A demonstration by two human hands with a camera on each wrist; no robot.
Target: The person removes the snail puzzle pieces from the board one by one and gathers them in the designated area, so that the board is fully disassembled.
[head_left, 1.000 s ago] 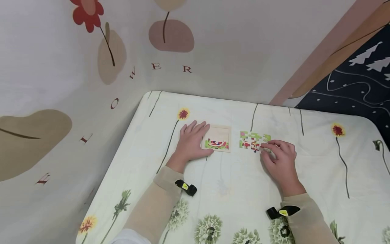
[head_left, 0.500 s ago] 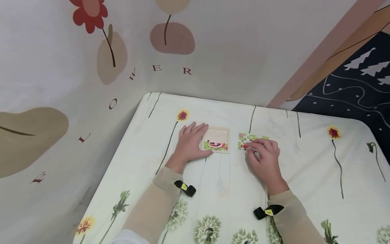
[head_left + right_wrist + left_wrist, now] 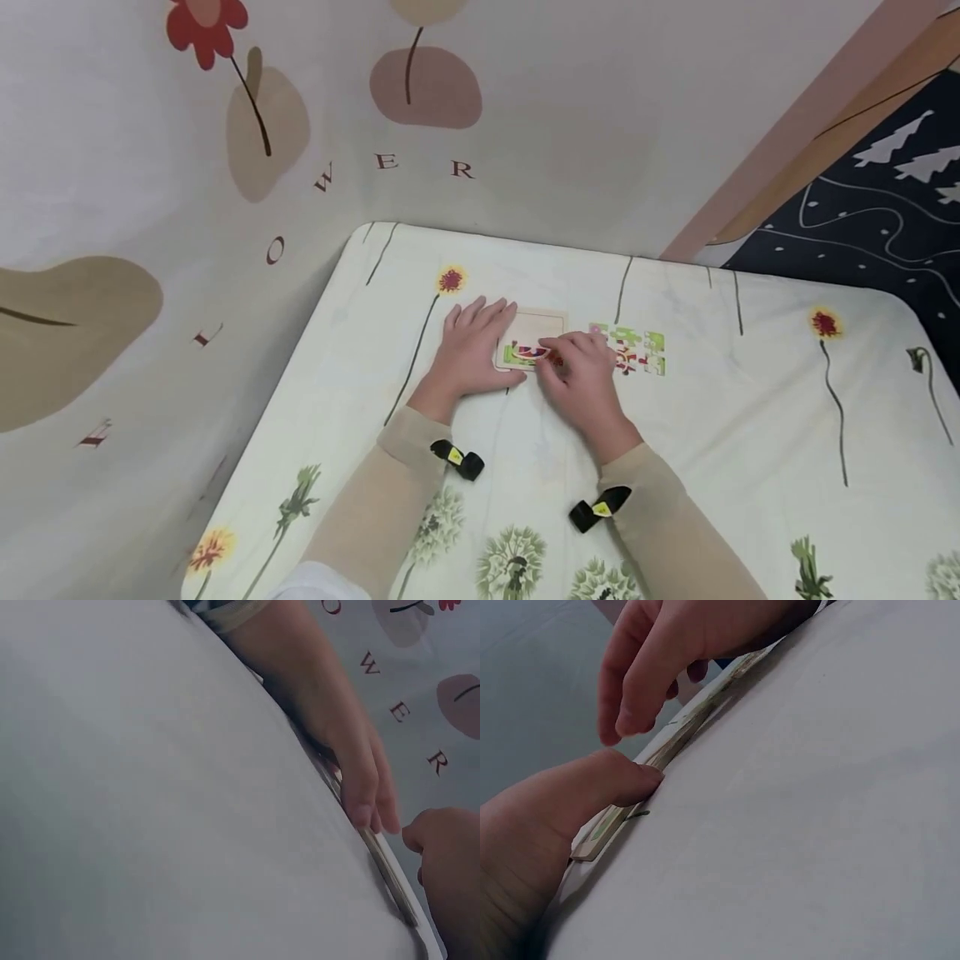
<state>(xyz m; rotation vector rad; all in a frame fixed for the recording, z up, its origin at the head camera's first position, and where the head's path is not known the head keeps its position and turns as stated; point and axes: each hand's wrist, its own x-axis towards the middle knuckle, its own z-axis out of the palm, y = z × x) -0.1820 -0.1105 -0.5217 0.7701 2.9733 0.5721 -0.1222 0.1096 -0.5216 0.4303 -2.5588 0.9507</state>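
Note:
My left hand (image 3: 468, 350) lies spread along the left side of a shallow wooden puzzle tray (image 3: 540, 323), thumb at the near edge and forefinger at the far one. Colourful puzzle pieces (image 3: 521, 354) fill the tray's near strip; bare wood shows behind them. Over the tray's near right part, my right hand (image 3: 583, 379) pinches a puzzle piece, mostly hidden by the fingers. Seen from the left wrist, the left thumb (image 3: 630, 780) presses on the tray's edge, with the right hand (image 3: 682, 652) close above.
Several loose puzzle pieces (image 3: 654, 343) lie grouped right of the tray, partly covered by the right hand. A flower-printed cloth (image 3: 750, 417) covers the table. Behind and to the left stands a wall (image 3: 570, 183) with painted flowers and letters.
My right hand has moved left from the loose pieces, across the gap, to the near right part of the tray. The left hand has stayed on the tray.

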